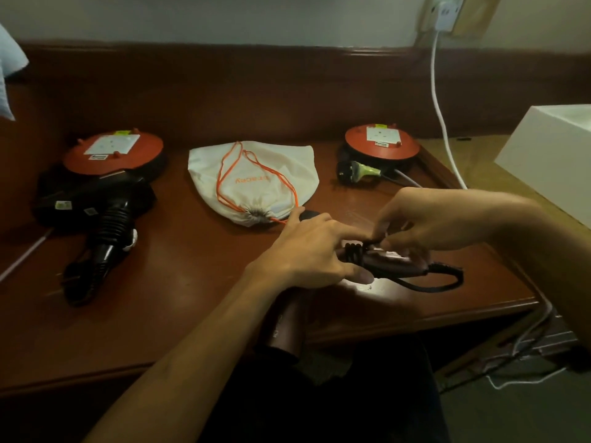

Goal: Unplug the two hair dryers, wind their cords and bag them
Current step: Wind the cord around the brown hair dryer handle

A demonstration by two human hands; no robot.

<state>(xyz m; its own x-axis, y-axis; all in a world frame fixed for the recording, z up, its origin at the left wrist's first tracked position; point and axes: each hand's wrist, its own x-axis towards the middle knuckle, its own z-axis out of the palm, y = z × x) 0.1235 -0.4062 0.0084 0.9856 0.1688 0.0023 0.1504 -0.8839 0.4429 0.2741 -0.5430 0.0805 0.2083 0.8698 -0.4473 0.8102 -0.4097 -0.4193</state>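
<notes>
- The left hand grips the maroon hair dryer at the desk's front edge.
- The right hand pinches its black cord, coiled round the handle.
- The white drawstring bag lies mid-desk; the black hair dryer lies near the left end.

dim room, pale wall, wooden desk

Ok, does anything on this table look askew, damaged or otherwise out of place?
Nothing looks damaged or spilled. The black hair dryer lies on a black bag on the table with its cord loose beside it. The white drawstring bag is cinched shut. Both hands work on the dark red hair dryer, whose barrel overhangs the near table edge.
</notes>
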